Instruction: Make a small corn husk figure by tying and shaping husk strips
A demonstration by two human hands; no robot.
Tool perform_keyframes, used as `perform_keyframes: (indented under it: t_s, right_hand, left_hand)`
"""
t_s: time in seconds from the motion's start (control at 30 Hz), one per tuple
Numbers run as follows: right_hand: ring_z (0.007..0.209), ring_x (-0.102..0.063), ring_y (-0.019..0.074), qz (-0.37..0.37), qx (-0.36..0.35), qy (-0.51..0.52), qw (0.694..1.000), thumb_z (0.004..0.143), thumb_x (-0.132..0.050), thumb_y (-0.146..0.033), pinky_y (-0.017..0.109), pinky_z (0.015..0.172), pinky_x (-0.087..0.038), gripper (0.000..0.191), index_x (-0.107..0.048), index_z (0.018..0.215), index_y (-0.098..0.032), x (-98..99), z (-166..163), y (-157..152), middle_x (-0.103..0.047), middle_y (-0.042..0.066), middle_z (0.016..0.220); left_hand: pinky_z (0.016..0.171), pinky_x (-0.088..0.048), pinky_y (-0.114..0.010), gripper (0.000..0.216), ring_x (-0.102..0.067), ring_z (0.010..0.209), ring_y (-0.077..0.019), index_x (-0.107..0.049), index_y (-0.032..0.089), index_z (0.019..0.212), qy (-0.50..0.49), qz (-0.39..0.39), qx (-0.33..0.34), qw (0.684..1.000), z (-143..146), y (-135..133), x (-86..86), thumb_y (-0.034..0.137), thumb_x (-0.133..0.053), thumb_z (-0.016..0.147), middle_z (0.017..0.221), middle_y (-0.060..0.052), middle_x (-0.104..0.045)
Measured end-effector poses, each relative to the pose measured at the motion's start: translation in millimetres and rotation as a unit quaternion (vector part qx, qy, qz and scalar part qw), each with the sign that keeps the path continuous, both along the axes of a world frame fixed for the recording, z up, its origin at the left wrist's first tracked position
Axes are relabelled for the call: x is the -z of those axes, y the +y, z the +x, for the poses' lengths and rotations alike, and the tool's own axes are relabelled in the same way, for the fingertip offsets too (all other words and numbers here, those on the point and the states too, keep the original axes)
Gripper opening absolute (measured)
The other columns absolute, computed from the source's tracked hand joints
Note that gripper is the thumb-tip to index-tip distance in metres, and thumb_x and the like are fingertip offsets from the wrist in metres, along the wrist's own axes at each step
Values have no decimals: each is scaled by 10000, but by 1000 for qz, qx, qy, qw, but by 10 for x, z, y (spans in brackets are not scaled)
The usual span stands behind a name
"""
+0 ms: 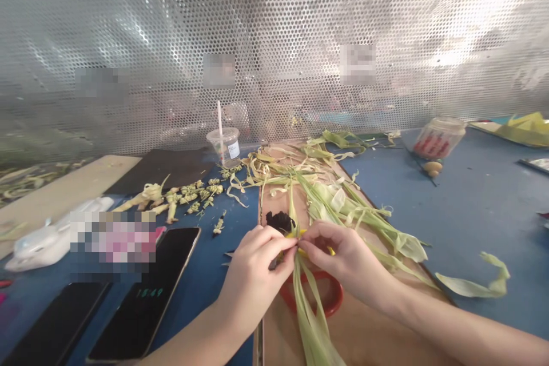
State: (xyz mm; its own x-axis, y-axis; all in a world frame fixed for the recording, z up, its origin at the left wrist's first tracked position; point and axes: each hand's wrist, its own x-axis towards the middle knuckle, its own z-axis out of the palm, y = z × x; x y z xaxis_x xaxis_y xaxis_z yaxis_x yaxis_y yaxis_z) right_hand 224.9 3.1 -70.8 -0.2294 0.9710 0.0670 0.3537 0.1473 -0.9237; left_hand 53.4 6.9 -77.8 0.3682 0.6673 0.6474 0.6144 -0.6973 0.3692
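a bundle of pale green husk strips (315, 326) is gripped between the fingertips of the left hand (257, 263) and of the right hand (347, 257). both hands are pinched closed, thumb against forefinger, and are met at one point on the bundle; the exact part taken by each hand cannot be told. the bundle is positioned above the wooden board (364, 337), with its loose ends directed toward the wearer. a red looped handle (337, 303) is located beneath the strips and is partly covered by them. a dark crumpled piece (281, 221) is placed just beyond the left hand.

the far part of the board is covered with loose husks (274, 166), which are spread past its right edge. one curled husk (476, 285) is laid apart on the blue surface (484, 200), to the right.

on the left, knotted husk pieces (186, 197) are scattered near a lidded plastic cup (227, 146), in which a straw is inserted. a phone (148, 309) is laid face up, with "15:49" displayed. a tilted jar (440, 138) is set at the far right. the rear is bounded by a perforated metal screen (283, 28).
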Motion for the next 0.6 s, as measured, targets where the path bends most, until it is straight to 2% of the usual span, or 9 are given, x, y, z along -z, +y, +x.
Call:
perform_keyframes:
  t_s: [0.23, 0.37, 0.47, 0.6]
  right_hand:
    - [597, -470, 95, 15, -9, -16, 1000, 817, -526, -286, 212, 552, -399, 134, -589, 749, -190, 7, 0, 13, -523, -26, 666]
    - [634, -495, 96, 101, -24, -54, 993, 795, -532, -184, 211, 589, -420, 85, -584, 728, -188, 46, 7, 41, -526, -13, 707]
    - [642, -507, 93, 176, -37, -80, 980, 778, -524, -120, 204, 593, -430, 92, -586, 747, -181, 86, 13, 49, -524, -1, 733]
    - [654, -524, 102, 236, -43, -108, 965, 776, -499, -91, 211, 595, -447, 117, -584, 765, -171, 121, 20, 50, -527, 18, 750]
  left_hand:
    - [661, -442, -294, 146, -524, 689, -154, -638, 185, 809, 40, 13, -16, 999, -2, 2, 25, 113, -511, 816, 722, -27, -600]
    - [682, -437, -293, 143, -523, 707, -155, -607, 176, 765, 50, -25, -14, 998, -11, 12, 15, 98, -493, 804, 722, -23, -577]
    - [690, -443, -267, 143, -538, 728, -146, -595, 177, 759, 41, -76, 2, 996, -22, 23, -8, 83, -490, 786, 727, -14, -561]
    - [686, -448, -241, 130, -558, 739, -138, -599, 184, 776, 19, -154, 11, 988, -43, 44, -20, 100, -499, 776, 742, -7, -554]
